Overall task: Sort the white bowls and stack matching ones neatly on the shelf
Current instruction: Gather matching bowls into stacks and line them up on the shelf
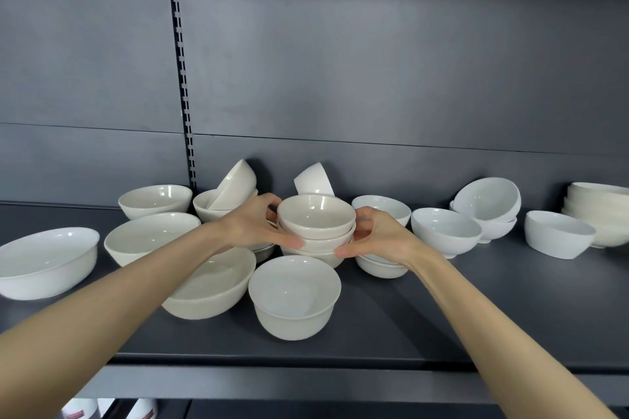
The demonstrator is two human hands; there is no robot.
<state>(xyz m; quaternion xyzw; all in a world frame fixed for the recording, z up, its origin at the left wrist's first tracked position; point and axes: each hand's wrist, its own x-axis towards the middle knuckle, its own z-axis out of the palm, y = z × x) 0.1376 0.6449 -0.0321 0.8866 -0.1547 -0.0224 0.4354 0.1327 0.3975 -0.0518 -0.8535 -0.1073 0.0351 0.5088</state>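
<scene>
White glazed ceramic, faintly cream: the stack of small bowls [316, 216] shows three nested bowls that I can count. They are round-rimmed and glossy, with small glints of light inside the top one.

The stack stands mouth-up with its axis vertical and its rims roughly level. As the bowls are round, I see no long axis in any single one. It sits mid-shelf on the dark grey shelf [476, 303], just behind a deep bowl [294, 296] and in front of a tilted bowl [315, 178] that leans by the back panel [340, 78]. The deep bowl hides the stack's base, so I cannot tell whether it rests on the shelf.

The left hand [252, 224] grips the stack's left side, with the thumb across the front of the lower bowls and the fingers curled round the back. The right hand [381, 235] does the same on the right side.

Containers:
- Left of the stack, a tipped bowl [235, 184] lies inside an upright bowl [206, 209].
- Below the right hand lie nested shallow bowls [377, 267].
- Further right, a canted bowl [486, 199] sits on a short pile [497, 228].
- At the right edge stands a tall nested stack [599, 211].
- A wide bowl [211, 286] lies under the left forearm.
- A shallow dish [47, 262] sits at the far left.
</scene>
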